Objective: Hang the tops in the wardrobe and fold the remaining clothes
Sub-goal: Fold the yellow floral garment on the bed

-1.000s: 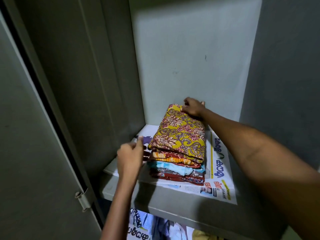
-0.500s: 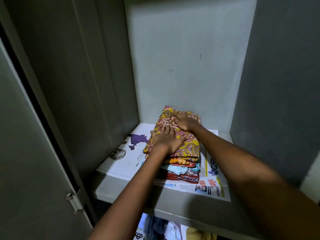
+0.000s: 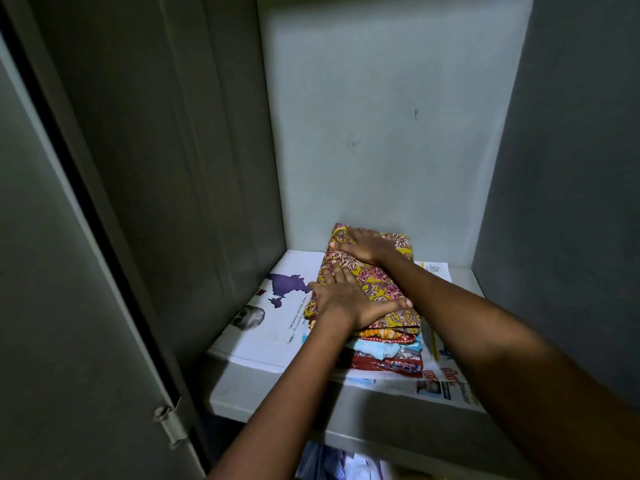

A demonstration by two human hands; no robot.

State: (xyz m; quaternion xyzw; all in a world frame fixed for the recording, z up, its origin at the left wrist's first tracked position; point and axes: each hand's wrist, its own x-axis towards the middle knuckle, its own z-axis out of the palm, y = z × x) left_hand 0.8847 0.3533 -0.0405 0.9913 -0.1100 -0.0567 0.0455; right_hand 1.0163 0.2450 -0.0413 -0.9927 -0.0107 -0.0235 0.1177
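The stack of folded clothes [image 3: 374,327] sits on newspaper [image 3: 277,327] on the wardrobe shelf [image 3: 381,420]. Soft, light, likely to slump, so best gripped from both sides. Left hand [image 3: 346,299] and right hand [image 3: 367,247] press flat on top, fingers straight, gripping nothing.

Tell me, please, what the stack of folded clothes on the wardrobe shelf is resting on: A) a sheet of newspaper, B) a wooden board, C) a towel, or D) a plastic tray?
A: the stack of folded clothes sits on a sheet of newspaper spread over the shelf, with print and a purple map showing beside it.
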